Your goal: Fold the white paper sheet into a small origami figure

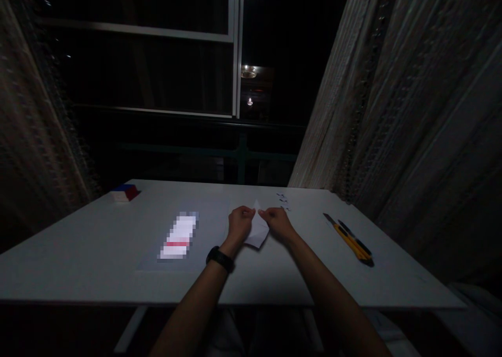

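Observation:
A folded piece of white paper (pixel 258 232) is held just over the table, its narrow point facing away from me. My left hand (pixel 240 223), with a black watch (pixel 220 259) on the wrist, pinches the paper's left edge near that point. On the opposite edge, my right hand (pixel 277 223) pinches it between thumb and finger. Both thumbs are close together near the tip. The paper's wider end hangs toward me between the hands, and its left part is hidden behind my left hand.
On the white table (pixel 274 284), a lit, blurred-out phone screen (pixel 179 237) lies left of my hands. A yellow utility knife (pixel 349 240) and a dark pen (pixel 354 237) lie right. A coloured block (pixel 124 192) sits at the far left. Curtains (pixel 353 85) flank a dark window.

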A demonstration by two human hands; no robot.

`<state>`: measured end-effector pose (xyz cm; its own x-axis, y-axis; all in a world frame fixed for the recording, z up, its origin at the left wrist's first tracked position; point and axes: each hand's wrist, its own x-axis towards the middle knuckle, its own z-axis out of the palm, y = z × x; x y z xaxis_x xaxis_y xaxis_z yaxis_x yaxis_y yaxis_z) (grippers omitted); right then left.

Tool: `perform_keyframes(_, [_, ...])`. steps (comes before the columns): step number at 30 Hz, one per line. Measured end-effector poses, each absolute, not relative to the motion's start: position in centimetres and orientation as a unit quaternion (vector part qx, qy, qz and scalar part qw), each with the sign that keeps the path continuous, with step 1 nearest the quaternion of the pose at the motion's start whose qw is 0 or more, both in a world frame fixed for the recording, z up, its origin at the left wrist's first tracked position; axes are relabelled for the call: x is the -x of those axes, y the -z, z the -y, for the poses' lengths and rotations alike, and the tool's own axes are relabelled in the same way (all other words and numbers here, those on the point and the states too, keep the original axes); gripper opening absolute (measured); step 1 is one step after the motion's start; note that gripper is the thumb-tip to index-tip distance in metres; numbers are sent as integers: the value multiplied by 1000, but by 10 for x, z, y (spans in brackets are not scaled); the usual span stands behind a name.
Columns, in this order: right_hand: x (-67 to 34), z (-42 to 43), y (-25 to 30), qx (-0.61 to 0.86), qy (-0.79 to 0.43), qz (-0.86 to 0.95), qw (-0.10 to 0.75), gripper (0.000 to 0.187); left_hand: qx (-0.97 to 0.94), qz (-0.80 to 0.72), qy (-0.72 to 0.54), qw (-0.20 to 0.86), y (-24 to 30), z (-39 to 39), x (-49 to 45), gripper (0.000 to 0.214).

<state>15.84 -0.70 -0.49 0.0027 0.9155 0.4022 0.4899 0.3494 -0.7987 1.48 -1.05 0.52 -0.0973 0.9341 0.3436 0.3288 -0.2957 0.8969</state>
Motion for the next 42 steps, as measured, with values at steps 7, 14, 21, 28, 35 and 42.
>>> perform_keyframes(7, [-158,6,8,512,-254,656,493,38,-597,-500,-536,326,-3,4,-11,19])
perform_keyframes(14, [-155,12,4,506,-242,680,472,35,-520,-427,-518,529,-12,4,-8,32])
perform_keyframes(21, [-153,18,1,504,-227,705,444,40,-496,-455,-578,461,-3,-9,-13,28])
perform_keyframes(28, [-151,24,-2,497,-245,727,406,42,-516,-493,-581,391,-1,-12,-6,27])
perform_keyframes(35, [-154,23,-2,494,-230,728,416,37,-541,-498,-582,348,0,-14,-3,27])
perform_keyframes(42, [-153,25,-3,484,-221,751,391,39,-550,-510,-575,327,0,-11,-4,29])
